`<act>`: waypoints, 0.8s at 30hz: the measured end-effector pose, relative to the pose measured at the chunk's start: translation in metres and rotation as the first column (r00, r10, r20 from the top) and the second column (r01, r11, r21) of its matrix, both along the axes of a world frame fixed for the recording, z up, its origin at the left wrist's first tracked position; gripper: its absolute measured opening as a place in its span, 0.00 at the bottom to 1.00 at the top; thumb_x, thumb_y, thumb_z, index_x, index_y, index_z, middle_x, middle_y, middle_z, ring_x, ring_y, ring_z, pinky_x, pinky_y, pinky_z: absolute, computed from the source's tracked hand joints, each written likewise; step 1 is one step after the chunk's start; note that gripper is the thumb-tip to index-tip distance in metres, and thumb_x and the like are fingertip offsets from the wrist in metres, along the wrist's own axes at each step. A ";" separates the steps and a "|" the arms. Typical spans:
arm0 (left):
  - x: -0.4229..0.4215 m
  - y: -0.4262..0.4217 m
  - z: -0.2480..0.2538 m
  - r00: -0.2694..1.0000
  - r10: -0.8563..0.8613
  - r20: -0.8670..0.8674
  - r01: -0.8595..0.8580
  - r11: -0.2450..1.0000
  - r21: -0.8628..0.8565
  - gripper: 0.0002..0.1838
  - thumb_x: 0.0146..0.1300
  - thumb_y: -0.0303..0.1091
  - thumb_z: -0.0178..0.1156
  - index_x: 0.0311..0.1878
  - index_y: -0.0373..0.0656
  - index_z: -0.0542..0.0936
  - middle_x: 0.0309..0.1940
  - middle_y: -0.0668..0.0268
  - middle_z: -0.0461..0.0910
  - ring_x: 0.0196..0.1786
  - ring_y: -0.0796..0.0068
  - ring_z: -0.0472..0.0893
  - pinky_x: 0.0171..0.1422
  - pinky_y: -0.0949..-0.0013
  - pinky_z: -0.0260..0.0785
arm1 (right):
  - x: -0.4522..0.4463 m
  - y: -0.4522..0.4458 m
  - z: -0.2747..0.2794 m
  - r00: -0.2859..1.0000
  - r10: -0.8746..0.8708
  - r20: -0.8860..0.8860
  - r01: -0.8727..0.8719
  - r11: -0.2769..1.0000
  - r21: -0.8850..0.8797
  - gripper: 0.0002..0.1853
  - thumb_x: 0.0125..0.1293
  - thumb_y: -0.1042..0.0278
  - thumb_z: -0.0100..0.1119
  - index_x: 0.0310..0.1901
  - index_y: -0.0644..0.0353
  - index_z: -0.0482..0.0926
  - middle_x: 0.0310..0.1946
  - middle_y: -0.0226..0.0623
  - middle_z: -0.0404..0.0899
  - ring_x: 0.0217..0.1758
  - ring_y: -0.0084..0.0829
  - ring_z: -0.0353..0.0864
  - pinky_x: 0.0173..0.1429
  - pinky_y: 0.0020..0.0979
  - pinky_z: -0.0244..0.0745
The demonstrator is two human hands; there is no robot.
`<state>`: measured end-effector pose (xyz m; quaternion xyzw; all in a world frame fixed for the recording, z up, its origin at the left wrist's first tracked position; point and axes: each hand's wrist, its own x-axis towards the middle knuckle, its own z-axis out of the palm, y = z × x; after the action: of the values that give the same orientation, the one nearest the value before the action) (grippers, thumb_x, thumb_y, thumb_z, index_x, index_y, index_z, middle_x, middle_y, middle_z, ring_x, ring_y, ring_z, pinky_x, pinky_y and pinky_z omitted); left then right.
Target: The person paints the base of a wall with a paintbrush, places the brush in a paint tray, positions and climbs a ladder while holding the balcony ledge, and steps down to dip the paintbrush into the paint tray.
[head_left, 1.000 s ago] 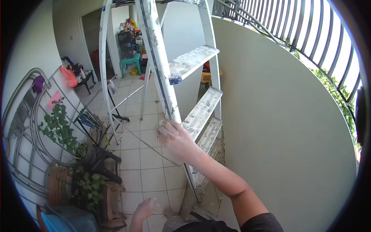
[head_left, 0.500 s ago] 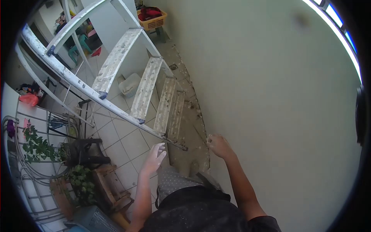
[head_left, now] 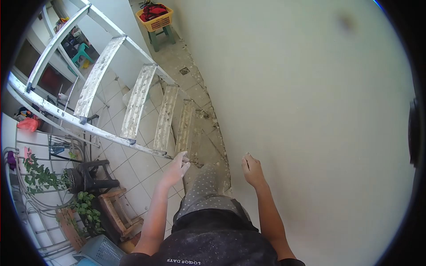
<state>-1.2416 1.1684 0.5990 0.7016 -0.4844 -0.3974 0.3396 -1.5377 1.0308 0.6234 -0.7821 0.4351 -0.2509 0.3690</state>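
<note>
My left hand (head_left: 174, 170) is held out in front of my body, dusted white at the fingertips. Its fingers are loosely bent with the thumb apart, and nothing is in it. To the right, my right hand (head_left: 253, 170) hangs near the plain pale wall (head_left: 319, 115) without visibly touching it. Its fingers are curled in, a narrow dark gap shows between them, and I see no object there. Ahead on the left stands a stained metal stepladder (head_left: 139, 99), its lower end just beyond my left hand. Neither hand visibly grips it.
Debris lies on the tiled floor (head_left: 130, 165) along the wall. A yellow basket (head_left: 155, 20) of red cloth rests on a green stool (head_left: 160, 37). At left are potted plants (head_left: 88, 208), a wooden frame (head_left: 117, 213), a dark stool (head_left: 100, 175) and a grey-blue crate (head_left: 100, 252).
The view has shifted, and the ladder now appears further left and the basket is in fuller view. One leg has stepped forward. My right hand has turned, its fingers now pointing more upward.
</note>
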 end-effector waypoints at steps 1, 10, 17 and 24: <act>0.000 -0.010 0.008 1.000 -0.001 -0.013 0.001 1.000 0.004 0.30 0.71 0.34 0.52 0.72 0.35 0.57 0.55 0.51 0.76 0.58 0.58 0.76 0.64 0.59 0.67 | 0.005 -0.007 0.001 1.000 0.004 0.020 -0.004 1.000 -0.002 0.09 0.71 0.70 0.47 0.37 0.67 0.68 0.28 0.58 0.72 0.34 0.60 0.74 0.39 0.46 0.70; 0.030 -0.101 0.014 0.999 0.012 -0.039 -0.007 0.993 0.119 0.36 0.71 0.36 0.51 0.75 0.31 0.47 0.53 0.48 0.78 0.58 0.54 0.78 0.66 0.59 0.66 | 0.085 -0.111 0.035 0.995 0.091 0.029 -0.087 0.990 -0.115 0.12 0.69 0.69 0.51 0.28 0.66 0.70 0.17 0.52 0.67 0.19 0.50 0.69 0.27 0.41 0.64; 0.102 -0.247 0.042 0.998 -0.044 -0.035 0.048 0.992 0.120 0.34 0.71 0.37 0.52 0.74 0.34 0.53 0.57 0.47 0.77 0.59 0.50 0.77 0.65 0.56 0.66 | 0.227 -0.257 0.067 0.964 0.248 0.091 -0.236 0.963 -0.132 0.16 0.68 0.65 0.55 0.24 0.67 0.71 0.16 0.50 0.62 0.16 0.40 0.59 0.25 0.38 0.60; 0.210 -0.339 0.107 0.974 0.148 0.170 -0.122 0.981 -0.152 0.31 0.69 0.37 0.55 0.71 0.36 0.61 0.59 0.46 0.74 0.61 0.50 0.75 0.67 0.56 0.66 | 0.342 -0.354 0.128 0.938 0.331 0.106 -0.312 0.936 -0.161 0.18 0.70 0.62 0.54 0.26 0.67 0.73 0.17 0.45 0.66 0.17 0.32 0.60 0.26 0.36 0.60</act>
<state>-1.0314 0.8295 0.7058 0.7404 -0.4911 -0.2727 0.3692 -1.1961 0.6764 0.7510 -0.8488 0.2572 -0.2681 0.3762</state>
